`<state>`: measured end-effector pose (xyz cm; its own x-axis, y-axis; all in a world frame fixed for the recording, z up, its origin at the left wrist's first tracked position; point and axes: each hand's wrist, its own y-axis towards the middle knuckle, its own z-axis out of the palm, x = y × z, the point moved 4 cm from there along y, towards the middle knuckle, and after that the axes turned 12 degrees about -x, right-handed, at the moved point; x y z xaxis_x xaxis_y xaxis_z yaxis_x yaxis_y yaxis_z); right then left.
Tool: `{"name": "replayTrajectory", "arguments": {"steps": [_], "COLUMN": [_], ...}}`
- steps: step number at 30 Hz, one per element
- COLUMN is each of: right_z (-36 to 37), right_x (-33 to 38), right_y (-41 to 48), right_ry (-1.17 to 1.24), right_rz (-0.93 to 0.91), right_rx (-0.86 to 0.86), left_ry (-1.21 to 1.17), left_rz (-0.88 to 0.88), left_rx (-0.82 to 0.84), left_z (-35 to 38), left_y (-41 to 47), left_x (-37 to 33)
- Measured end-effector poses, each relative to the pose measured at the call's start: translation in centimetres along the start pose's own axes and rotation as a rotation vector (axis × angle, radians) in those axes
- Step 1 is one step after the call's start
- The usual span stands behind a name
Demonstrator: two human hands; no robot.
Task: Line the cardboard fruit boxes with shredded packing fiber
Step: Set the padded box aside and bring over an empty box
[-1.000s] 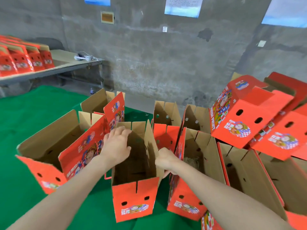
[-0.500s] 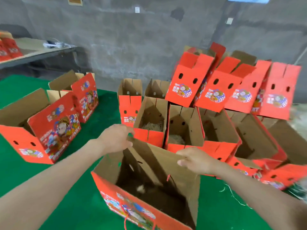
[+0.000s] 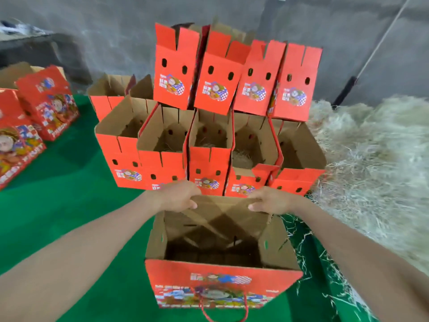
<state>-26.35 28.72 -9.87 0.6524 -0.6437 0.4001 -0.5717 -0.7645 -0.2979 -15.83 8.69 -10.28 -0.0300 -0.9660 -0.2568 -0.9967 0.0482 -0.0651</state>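
- Your left hand [image 3: 178, 196] and right hand [image 3: 270, 201] both grip the far rim of the open box [image 3: 220, 282]. Fingers are curled over the edge, one hand near each corner.
- The box stands on the green mat [image 3: 69, 182], just in front of the row of boxes [image 3: 162, 166]. I see no fibre inside it, only bare floor flaps.
- The fibre pile [image 3: 371, 159] lies to your right, near the box, with loose strands trailing onto the mat.
- Judgement: the empty box is light and its thin walls will flex, so keep hold at the corners, where the rim is stiffest.
- Judgement: the fibre is soft, springy and sheds. Take it from the pile in a loose, open-fingered handful, then press it flat onto the floor flaps.
- Risk: the rope handle [image 3: 245, 307] dangling at the near side may snag.
- Several boxes in the row already show fibre at the bottom.
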Motion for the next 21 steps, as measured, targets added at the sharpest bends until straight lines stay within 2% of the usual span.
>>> {"name": "replayTrajectory", "arguments": {"steps": [4,6,8,10,13,17,21], "right_z": [0.6,1.3,2.5,4.0,5.8,6.4,5.0], "right_x": [-3.2,-4.3,-4.5,-4.4,-3.7,-3.1,-3.3], "right_y": [-0.5,-0.2,0.2,0.9,2.7,4.3,5.4], "right_ry": [0.448,0.552,0.514,0.322,0.047,0.049,0.152], "right_rz": [0.306,0.398,0.425,0.396,0.263,0.239,0.263], "right_rx": [0.226,0.333,0.456,0.517,0.392,0.27,0.023], "left_ry": [0.07,0.118,0.147,0.153,0.13,0.106,0.091], "left_rz": [-0.041,-0.007,0.024,0.041,0.046,0.046,0.058], "left_rx": [-0.002,0.019,0.017,-0.015,-0.052,-0.061,-0.038], "left_z": [1.2,1.7,2.1,2.4,2.8,2.9,2.3], "left_y": [0.3,0.2,0.1,-0.1,-0.3,-0.4,0.0], "left_x": [-2.5,-3.4,-4.2,-4.6,-4.6,-4.2,-3.4]}}
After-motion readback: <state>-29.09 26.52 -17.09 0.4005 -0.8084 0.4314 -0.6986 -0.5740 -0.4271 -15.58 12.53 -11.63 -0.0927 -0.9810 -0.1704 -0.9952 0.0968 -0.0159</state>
